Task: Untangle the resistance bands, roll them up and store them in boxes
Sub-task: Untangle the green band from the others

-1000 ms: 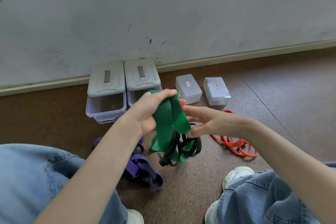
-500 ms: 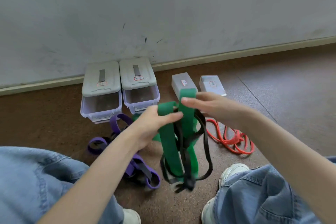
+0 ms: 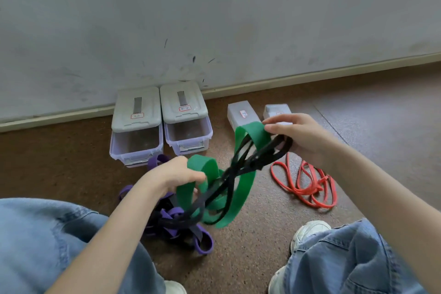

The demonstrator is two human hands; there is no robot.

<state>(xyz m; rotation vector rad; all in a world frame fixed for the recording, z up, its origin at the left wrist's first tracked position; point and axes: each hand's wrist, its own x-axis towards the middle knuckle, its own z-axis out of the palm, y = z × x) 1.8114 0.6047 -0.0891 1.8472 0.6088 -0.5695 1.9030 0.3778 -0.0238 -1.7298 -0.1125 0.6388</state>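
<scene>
Where hands grip, green band [image 3: 245, 188] twists.

Hands drawn apart, tangle stretched between them
The right hand [image 3: 298, 137] has moved up and right, in front of the small boxes, pinching the top of the green band [image 3: 243, 179] with the black band [image 3: 241, 169]; the left hand [image 3: 171, 176] has dropped lower and left, gripping the green loop, so the bands that hung in a bunch now run slantwise between the hands
</scene>
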